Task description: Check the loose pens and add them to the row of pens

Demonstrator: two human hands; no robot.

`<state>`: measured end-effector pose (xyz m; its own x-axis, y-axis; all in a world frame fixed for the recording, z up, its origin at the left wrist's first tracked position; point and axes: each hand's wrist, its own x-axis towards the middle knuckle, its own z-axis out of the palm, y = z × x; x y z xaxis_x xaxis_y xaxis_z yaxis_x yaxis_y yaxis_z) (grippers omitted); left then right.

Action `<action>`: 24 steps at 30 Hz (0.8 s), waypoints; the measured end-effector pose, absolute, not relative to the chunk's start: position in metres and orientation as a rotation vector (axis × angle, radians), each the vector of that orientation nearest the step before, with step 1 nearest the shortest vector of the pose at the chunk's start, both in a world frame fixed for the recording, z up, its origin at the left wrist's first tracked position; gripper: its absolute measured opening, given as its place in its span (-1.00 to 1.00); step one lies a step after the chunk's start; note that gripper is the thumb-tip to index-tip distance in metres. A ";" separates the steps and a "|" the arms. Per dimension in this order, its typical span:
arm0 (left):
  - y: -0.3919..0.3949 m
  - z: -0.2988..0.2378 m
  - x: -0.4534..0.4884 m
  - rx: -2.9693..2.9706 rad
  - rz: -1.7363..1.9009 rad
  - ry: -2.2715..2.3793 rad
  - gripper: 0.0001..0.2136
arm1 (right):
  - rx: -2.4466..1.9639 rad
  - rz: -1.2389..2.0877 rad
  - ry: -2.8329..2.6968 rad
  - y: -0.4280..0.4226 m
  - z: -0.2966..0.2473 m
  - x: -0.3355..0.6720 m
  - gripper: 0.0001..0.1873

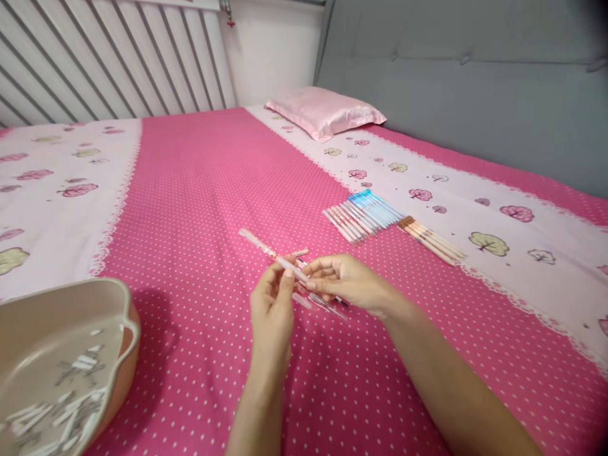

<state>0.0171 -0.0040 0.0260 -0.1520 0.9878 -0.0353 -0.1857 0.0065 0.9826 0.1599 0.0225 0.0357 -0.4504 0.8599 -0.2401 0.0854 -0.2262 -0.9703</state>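
Observation:
A slim pale pink, translucent pen (256,242) slants up and to the left between my hands, above the pink dotted bedspread. My left hand (272,303) is closed round its middle, thumb on top. At its lower end, my right hand (339,278) pinches with thumb and fingers. Beneath and beside the hands lie loose pen parts (327,306): clear tubes, thin dark-tipped pieces and a pink patterned piece (300,253). My fingers partly cover them.
Beyond my right hand lie rows of pinkish-white pens (349,223), blue pens (375,209) and cream pens with brown ends (432,240). A beige basin (128,367) at lower left holds small white and grey pieces. A pink pillow (325,111) rests near the grey headboard (456,95).

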 end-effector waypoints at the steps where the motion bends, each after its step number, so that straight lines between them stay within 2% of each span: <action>1: -0.004 0.026 0.017 0.975 1.394 1.187 -0.80 | -1.146 1.748 -1.453 0.023 0.035 0.161 -0.76; 6: -0.003 0.027 0.017 0.988 1.390 1.169 -0.80 | -1.192 1.668 -1.428 0.023 0.036 0.160 -0.79; 10: -0.004 0.029 0.018 0.919 1.358 1.230 -0.72 | -1.292 1.527 -1.328 0.026 0.040 0.159 -0.81; 15: -0.006 0.034 0.019 0.921 1.312 1.279 -0.74 | -1.486 1.014 -1.215 0.046 0.017 0.179 -0.69; 19: -0.007 0.033 0.020 0.912 1.302 1.288 -0.77 | -1.691 0.606 -1.215 0.066 -0.016 0.203 -0.70; 24: -0.006 0.032 0.021 0.914 1.294 1.306 -0.76 | -1.856 0.545 -1.231 0.075 -0.037 0.214 -0.72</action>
